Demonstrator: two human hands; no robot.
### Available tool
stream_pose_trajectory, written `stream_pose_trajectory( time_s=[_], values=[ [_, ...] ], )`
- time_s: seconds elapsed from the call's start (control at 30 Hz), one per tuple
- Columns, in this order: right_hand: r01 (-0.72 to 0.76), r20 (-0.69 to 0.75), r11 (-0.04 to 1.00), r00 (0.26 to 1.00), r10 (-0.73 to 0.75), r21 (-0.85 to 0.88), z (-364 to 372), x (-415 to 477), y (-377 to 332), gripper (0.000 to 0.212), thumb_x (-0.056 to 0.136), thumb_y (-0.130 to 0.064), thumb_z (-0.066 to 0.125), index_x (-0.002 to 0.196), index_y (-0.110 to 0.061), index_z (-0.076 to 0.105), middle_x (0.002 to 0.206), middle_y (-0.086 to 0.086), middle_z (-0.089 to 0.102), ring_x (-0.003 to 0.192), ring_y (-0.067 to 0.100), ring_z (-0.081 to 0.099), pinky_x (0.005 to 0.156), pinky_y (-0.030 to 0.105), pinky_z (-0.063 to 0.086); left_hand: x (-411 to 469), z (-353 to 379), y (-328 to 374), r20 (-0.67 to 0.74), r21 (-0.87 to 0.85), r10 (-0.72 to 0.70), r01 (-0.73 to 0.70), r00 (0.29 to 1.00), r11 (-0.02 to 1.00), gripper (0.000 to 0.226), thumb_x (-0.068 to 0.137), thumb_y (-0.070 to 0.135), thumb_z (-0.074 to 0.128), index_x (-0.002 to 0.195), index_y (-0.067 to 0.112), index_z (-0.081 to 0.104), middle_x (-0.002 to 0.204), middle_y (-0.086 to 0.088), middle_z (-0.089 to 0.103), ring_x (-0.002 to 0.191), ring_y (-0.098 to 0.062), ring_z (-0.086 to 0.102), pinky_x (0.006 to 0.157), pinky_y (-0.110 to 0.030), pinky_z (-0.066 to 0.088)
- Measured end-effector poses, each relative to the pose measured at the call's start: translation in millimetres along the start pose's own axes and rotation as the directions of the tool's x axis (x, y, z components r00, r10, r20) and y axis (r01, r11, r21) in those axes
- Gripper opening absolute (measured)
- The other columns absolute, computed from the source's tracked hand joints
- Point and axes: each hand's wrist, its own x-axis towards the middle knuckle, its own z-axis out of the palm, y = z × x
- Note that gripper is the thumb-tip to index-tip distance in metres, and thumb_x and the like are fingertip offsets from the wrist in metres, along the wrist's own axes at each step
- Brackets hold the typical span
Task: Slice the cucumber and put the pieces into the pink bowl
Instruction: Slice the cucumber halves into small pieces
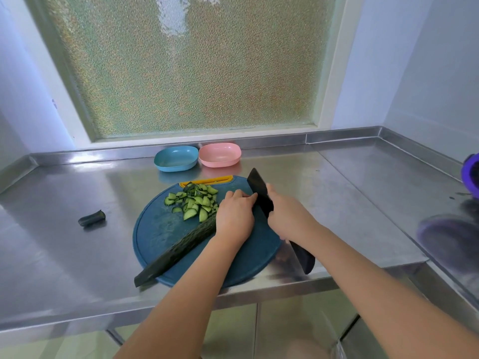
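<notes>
A long dark green cucumber half [176,251] lies slantwise across the round blue cutting board [155,229], its near end sticking out over the board's edge. My left hand [234,216] rests curled on its far end. My right hand [287,216] grips a black knife [259,190], the blade standing just right of my left fingertips. A heap of cut cucumber pieces [194,200] sits on the far part of the board. The pink bowl [219,154] stands behind the board, with nothing in it.
A blue bowl [176,158] stands left of the pink one. A cut-off cucumber end [92,218] lies on the steel counter [64,255] left of the board. Purple objects [451,237] sit at the right edge. The counter's front edge runs just below the board.
</notes>
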Motion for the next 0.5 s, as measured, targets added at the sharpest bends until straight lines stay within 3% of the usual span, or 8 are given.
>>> stream_pose_trajectory(
  time_s=[0.07,0.2,0.27,0.37,0.5],
  values=[
    [-0.016,-0.034,0.996,0.999,0.019,0.083,1.8,-2.6,2.3,0.075,0.092,-0.006,0.038,0.153,-0.028,0.001,0.107,0.013,0.059,0.065,0.025,0.058,0.066,0.037,0.058,0.2,0.3,-0.9,-0.004,0.007,0.01,-0.01,1.0,1.0,0.046,0.095,0.013,0.038,0.138,0.029,0.045,0.121,-0.004,0.054,0.107,-0.025,0.045,0.08,-0.033,0.041],
    [-0.005,-0.114,0.991,0.993,0.02,0.131,9.3,-6.5,7.1,0.076,0.09,-0.005,0.039,0.154,-0.027,0.005,0.092,0.009,0.056,0.068,0.027,0.054,0.072,0.037,0.055,0.1,-0.1,0.3,-0.012,0.001,0.018,-0.018,1.0,1.0,0.043,0.095,0.013,0.037,0.133,0.026,0.051,0.118,-0.006,0.055,0.105,-0.026,0.045,0.079,-0.034,0.041],
    [-0.016,-0.101,0.989,0.994,0.031,0.148,8.2,-5.6,7.3,0.076,0.09,-0.004,0.037,0.154,-0.029,0.006,0.088,0.01,0.058,0.062,0.027,0.056,0.067,0.036,0.057,0.2,0.6,0.1,-0.01,0.005,0.013,-0.013,1.0,1.0,0.042,0.095,0.011,0.037,0.133,0.023,0.051,0.117,-0.008,0.055,0.105,-0.027,0.045,0.078,-0.034,0.041],
    [-0.018,-0.061,0.989,0.998,0.027,0.149,4.0,-4.6,6.4,0.074,0.092,-0.005,0.036,0.153,-0.033,0.004,0.094,0.013,0.061,0.05,0.022,0.058,0.055,0.03,0.056,0.5,1.6,-1.1,-0.014,0.016,0.013,-0.012,1.0,1.0,0.041,0.096,0.011,0.036,0.133,0.022,0.051,0.117,-0.009,0.056,0.106,-0.028,0.046,0.079,-0.035,0.042],
    [-0.007,-0.041,0.99,0.999,0.013,0.138,0.3,-5.5,5.4,0.073,0.093,-0.006,0.035,0.153,-0.032,0.003,0.11,0.013,0.061,0.048,0.02,0.058,0.059,0.03,0.058,0.9,1.5,-1.2,-0.011,0.003,0.018,-0.018,1.0,1.0,0.042,0.096,0.011,0.037,0.135,0.022,0.049,0.119,-0.009,0.055,0.107,-0.028,0.045,0.082,-0.036,0.042]
  ],
)
